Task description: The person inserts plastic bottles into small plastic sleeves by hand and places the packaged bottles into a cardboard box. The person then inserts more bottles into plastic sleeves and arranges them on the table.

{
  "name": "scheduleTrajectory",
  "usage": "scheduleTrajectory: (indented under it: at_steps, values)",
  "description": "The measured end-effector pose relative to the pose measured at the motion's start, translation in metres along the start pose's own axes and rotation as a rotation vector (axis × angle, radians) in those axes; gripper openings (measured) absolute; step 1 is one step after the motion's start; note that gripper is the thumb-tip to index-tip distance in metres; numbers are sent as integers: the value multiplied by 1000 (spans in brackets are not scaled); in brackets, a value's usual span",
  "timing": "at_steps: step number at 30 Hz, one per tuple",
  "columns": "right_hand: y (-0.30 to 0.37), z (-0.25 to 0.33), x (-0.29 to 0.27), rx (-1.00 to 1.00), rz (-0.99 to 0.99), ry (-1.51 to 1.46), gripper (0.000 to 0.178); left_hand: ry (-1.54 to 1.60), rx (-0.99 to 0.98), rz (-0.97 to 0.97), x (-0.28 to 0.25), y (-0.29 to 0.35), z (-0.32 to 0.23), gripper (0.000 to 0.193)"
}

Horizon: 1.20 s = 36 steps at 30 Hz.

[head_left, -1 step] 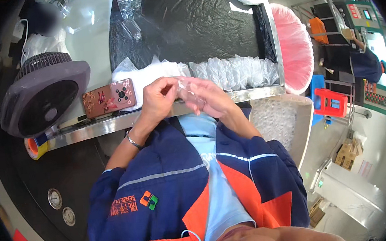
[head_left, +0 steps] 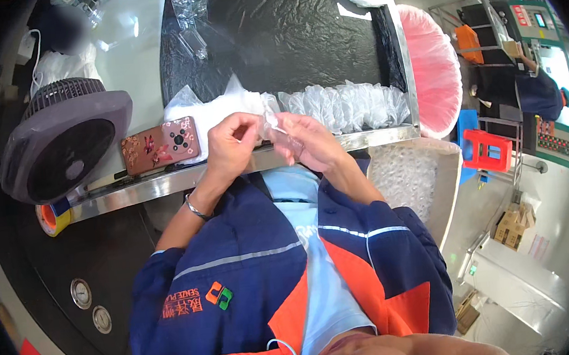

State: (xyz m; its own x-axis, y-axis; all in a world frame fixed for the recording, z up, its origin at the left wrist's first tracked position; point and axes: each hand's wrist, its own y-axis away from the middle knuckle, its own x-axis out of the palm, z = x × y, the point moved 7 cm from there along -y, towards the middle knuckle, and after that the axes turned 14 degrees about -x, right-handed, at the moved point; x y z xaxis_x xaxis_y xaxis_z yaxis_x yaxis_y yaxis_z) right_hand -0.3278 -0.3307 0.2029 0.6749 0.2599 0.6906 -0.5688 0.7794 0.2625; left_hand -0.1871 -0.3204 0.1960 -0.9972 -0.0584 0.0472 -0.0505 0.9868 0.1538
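Observation:
In front of my chest, at the table's near edge, both hands meet around a small clear plastic bag (head_left: 269, 126). My left hand (head_left: 231, 147) is closed in a pinch at the bag's left side. My right hand (head_left: 312, 142) has its thumb and fingers closed on the bag from the right; clear film shows between them. What the bag contains, if anything, I cannot make out. Behind my left hand lies a pile of white, thin plastic bags (head_left: 224, 107). A row of clear, crinkled bags (head_left: 346, 106) lines the table edge beyond my right hand.
A phone in a patterned brown case (head_left: 160, 146) and a grey fan (head_left: 68, 142) stand left. Clear plastic parts (head_left: 191, 23) lie on the black sheet (head_left: 285, 35). At right are a pink-lined container (head_left: 431, 70) and a lined box (head_left: 406, 180). Another person (head_left: 537, 91) works far right.
A corner of thin film now stands up above the white pile behind my left hand. My right fingers have shifted slightly on the clear bag.

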Motion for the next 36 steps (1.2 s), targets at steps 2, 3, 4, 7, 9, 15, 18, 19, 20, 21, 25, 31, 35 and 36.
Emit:
scheduleTrajectory:
  at_steps: [2, 3, 4, 7, 9, 15, 18, 19, 20, 21, 25, 31, 35, 36]
  values:
    - [3, 3, -2, -41, -39, 70, 34, 26, -147, -57, -9, -1, 14, 7]
    - [5, 9, -8, -131, -103, 466, 31, 55, -153, -61, -8, 0, 9, 3]
    - [7, 16, -11, -218, -169, 862, 29, 51, -153, -54, -6, 0, 4, 3]
    - [8, 24, 2, -547, -208, 1071, 21, -155, 67, 87, 20, 10, -30, 4]
    - [-3, 14, 0, -454, -232, 664, 21, -309, 254, 208, 41, 24, -29, 6]
    - [4, 37, 22, -858, -54, 1285, 47, -141, -10, 96, 22, 25, -17, 8]
    - [3, 11, 52, -809, 39, 1228, 52, 36, -214, -45, 1, 15, 14, 16]
    - [5, 9, 62, -842, 69, 1344, 58, 46, -233, -80, -4, 12, 21, 20]
    - [7, 12, 62, -847, 63, 1339, 58, 39, -232, -76, -8, 10, 26, 20]
    - [7, 16, 56, -816, 72, 1367, 61, 34, -208, -81, -8, 3, 16, 21]
    - [17, 40, 16, -830, -22, 1584, 55, -494, -156, -144, -15, -14, -4, 33]
    - [37, 71, -31, -699, -408, 2009, 42, -1129, 14, -39, 32, -27, 2, 49]
    - [41, 68, -50, -613, -448, 2007, 46, -1020, 99, 16, 57, -34, 11, 46]
    - [42, 70, -51, -611, -461, 2006, 46, -1022, 106, 25, 60, -37, 11, 46]
